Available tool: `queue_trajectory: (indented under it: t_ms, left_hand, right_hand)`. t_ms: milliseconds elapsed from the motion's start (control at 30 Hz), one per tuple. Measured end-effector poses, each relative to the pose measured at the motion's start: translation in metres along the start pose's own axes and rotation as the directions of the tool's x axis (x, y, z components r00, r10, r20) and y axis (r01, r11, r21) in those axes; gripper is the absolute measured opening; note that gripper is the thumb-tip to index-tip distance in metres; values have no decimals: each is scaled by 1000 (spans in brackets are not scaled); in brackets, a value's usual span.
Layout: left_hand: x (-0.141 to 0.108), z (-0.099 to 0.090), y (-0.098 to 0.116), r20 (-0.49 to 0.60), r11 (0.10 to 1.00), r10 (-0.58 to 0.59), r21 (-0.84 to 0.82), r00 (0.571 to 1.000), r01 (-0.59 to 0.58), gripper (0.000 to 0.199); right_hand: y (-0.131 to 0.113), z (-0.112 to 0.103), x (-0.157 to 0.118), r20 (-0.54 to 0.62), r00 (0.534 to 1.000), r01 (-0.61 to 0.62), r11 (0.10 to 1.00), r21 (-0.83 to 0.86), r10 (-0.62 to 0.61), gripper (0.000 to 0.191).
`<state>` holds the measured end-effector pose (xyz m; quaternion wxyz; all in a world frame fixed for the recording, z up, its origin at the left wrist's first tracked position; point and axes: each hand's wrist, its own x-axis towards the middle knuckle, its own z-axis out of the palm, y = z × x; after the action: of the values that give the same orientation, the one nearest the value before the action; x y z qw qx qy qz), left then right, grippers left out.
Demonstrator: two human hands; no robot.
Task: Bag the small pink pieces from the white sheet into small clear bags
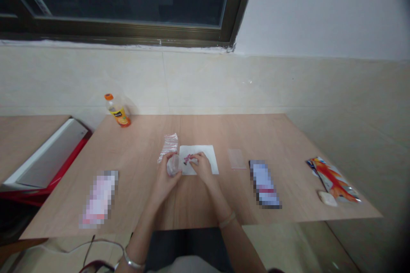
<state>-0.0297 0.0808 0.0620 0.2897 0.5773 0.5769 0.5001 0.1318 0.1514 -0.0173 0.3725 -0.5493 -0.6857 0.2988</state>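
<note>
My left hand (pixel 165 175) is closed around a small clear plastic bag (pixel 174 165), held upright at the left edge of a white sheet of paper (pixel 209 155). On the paper lie several small pink and dark pieces (pixel 187 159). My right hand (pixel 202 166) reaches over the sheet from the right, thumb and fingertips drawn together at these pieces. Whatever sits between those fingertips is too small to make out. Just behind my left hand is a row of overlapping clear plastic bags (pixel 169 143).
A flat clear square (pixel 237 159) lies right of the paper. Phones rest on the left (pixel 100 198) and right (pixel 265 184). An orange-capped bottle (pixel 118 111) stands at the back left. Far right are a fish-printed packet (pixel 335 179) and a whitish lump (pixel 327 198).
</note>
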Motion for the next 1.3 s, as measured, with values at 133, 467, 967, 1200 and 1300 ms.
queue_trajectory:
  t_ms: [133,467,967,1200,1300]
  left_hand:
    - [-1,-2,-1,48,999,24,-41,999,-22,50]
    - [-6,-6,-5,83,994,105,23,991,-107,52]
    - [-23,4,-15,145,997,78,14,986,-81,57]
    - [-22,4,-18,125,998,56,14,991,-58,58]
    - [-17,2,-16,119,997,64,22,991,-67,57]
  right_hand:
    - [5,7,3,-22,1000,-6,996,-89,4,17]
    - [-12,-2,-1,-158,986,-28,992,122,47,8]
    - [-93,-45,-33,-103,972,231,924,303,-210,8]
    - [-46,-35,-14,-113,990,103,980,168,-84,11]
    - [-20,-24,-3,-75,997,28,998,50,-24,11]
